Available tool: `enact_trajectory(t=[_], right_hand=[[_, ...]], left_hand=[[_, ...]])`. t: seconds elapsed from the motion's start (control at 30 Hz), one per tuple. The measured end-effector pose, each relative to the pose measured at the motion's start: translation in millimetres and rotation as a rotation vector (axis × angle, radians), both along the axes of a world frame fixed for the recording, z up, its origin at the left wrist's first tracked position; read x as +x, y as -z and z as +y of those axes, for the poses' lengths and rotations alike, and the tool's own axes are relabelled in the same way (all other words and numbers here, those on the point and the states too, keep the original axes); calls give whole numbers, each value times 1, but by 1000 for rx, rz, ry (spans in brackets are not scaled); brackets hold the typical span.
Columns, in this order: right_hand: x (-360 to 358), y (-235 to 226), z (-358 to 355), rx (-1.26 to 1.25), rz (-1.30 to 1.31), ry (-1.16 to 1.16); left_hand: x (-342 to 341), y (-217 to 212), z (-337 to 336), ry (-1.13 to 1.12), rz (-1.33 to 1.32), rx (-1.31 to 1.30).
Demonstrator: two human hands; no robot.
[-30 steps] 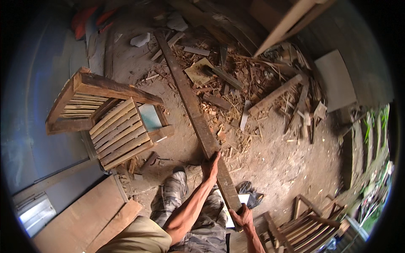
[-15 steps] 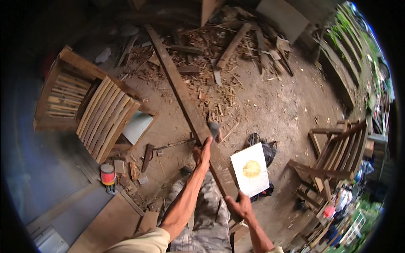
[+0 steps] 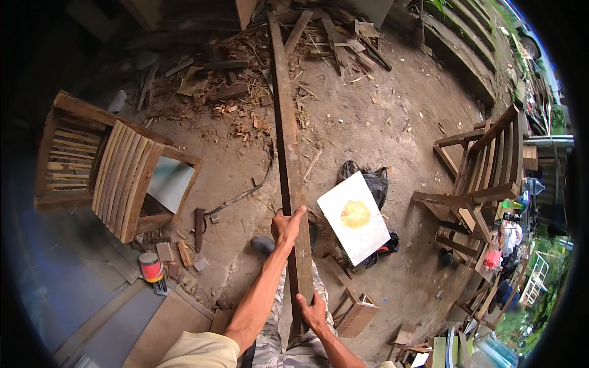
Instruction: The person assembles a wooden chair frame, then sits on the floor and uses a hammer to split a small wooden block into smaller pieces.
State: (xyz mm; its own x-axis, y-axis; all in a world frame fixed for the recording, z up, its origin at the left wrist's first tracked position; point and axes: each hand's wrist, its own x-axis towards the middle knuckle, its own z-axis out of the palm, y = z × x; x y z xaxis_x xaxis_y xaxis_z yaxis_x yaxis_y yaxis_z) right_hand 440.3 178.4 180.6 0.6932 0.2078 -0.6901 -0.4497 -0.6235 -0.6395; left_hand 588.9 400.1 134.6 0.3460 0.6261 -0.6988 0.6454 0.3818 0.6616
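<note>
A long brown wooden plank [image 3: 285, 129] stretches from my lap toward the scrap pile at the far end. My left hand [image 3: 286, 226] grips it about a third of the way up, thumb lying along the top face and the fingers wrapped round its left edge. Closer to me, my right hand [image 3: 314, 311] clasps the plank's right edge with the thumb on top; its other fingers are partly hidden. To the right of the plank, a white board [image 3: 363, 240] with a yellowish patch lies over a black plastic bag [image 3: 372, 181] on the ground.
A slatted wooden chair [image 3: 123, 178] lies at the left and another slatted chair [image 3: 485, 165] is at the right. Beside the left one stands a red and black can [image 3: 151, 270]. Wood scraps [image 3: 230, 86] litter the far ground. A small wooden stool [image 3: 359, 310] is near my right knee.
The plank has swung clockwise, its far end moving from upper left toward straight ahead. Both hands have kept their hold on it. My view has shifted as well.
</note>
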Motion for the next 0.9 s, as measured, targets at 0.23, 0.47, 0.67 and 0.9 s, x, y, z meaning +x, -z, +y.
enact_trajectory(t=[0.23, 0.47, 0.67, 0.9], right_hand=[[-14, 29, 22, 16, 4, 165], [-13, 34, 72, 15, 59, 241], [-28, 59, 94, 184, 294, 76], [22, 106, 149, 273, 470, -493]], left_hand=[[26, 12, -11, 211, 62, 122], [33, 73, 0, 361, 216, 125], [5, 96, 41, 402, 237, 142], [-19, 74, 129, 526, 391, 175]])
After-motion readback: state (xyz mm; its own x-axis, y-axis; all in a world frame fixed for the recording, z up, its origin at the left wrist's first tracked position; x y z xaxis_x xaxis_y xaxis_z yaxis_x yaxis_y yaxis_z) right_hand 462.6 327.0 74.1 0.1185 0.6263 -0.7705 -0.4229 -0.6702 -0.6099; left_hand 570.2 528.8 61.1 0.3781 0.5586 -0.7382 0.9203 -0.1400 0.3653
